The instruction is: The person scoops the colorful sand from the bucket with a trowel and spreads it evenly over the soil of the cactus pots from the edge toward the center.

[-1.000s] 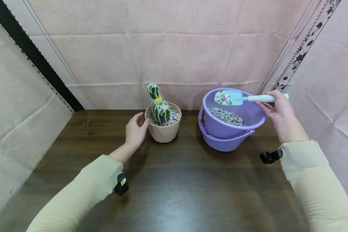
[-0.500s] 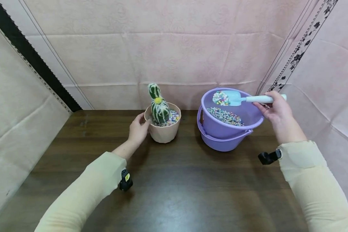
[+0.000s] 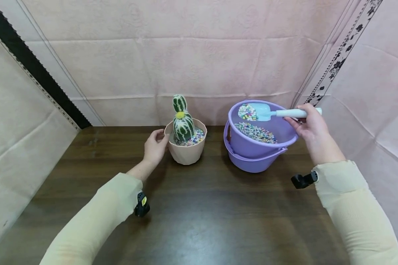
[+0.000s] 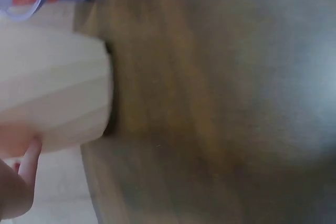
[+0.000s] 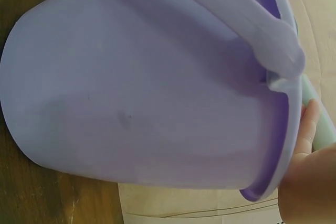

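Note:
A green-and-white cactus (image 3: 184,127) with a yellow flower stands in a beige flowerpot (image 3: 187,154), among pastel pebbles. My left hand (image 3: 155,147) holds the pot's left side at the rim. In the left wrist view a fingertip (image 4: 34,144) presses against the pot (image 4: 58,82). My right hand (image 3: 310,127) grips the white handle of a light blue scoop (image 3: 264,111), which carries colourful pebbles. Level over the purple bucket (image 3: 252,165), the scoop overlaps its open top; more pebbles lie inside. In the right wrist view the bucket wall (image 5: 136,93) hides most of the scoop.
The pot and bucket stand side by side at the back of a dark wooden table (image 3: 192,213). A pale cloth wall (image 3: 199,66) rises close behind them. The bucket's handle (image 3: 257,159) hangs down across its front.
The cactus and pot have turned slightly, and the cactus top now stands more upright. The pebble-filled scoop stays above the bucket, and the view has shifted a little to the right.

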Demonstrator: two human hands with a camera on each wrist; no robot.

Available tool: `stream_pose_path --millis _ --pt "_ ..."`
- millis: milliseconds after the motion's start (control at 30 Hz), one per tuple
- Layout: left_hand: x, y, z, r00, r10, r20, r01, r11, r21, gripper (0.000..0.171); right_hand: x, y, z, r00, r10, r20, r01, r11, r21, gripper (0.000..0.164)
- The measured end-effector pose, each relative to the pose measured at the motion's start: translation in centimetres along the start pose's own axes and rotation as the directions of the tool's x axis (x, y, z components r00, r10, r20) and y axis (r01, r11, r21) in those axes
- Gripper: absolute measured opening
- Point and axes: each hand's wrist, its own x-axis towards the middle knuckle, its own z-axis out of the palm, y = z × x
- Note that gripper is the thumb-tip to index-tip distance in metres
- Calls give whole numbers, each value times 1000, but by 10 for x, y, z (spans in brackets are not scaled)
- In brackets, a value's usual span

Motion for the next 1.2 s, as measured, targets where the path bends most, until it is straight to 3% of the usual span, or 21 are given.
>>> stream_pose_path --millis 200,500,667,800,967,1200 --pt "-10 0 5 999 31 -28 -30 999 43 44 2 5 3 1000 0 -4 0 1000 7 15" --pt "4 2 2 996 0 86 5 999 -52 44 2 12 9 1000 25 9 -25 1000 -18 11" --pt "-1 3 8 999 -31 25 32 998 -59 45 3 15 11 1000 30 9 -30 999 -38 13" --pt "-6 2 14 1000 0 -29 0 1000 -10 46 3 16 14 1000 28 1 -28 999 -43 12" --pt "-8 1 14 999 48 -24 -47 998 33 43 2 22 20 999 33 15 -32 996 -78 7" --pt "0 0 8 999 33 -32 -33 999 -11 38 1 37 31 999 22 46 -16 990 -137 4"
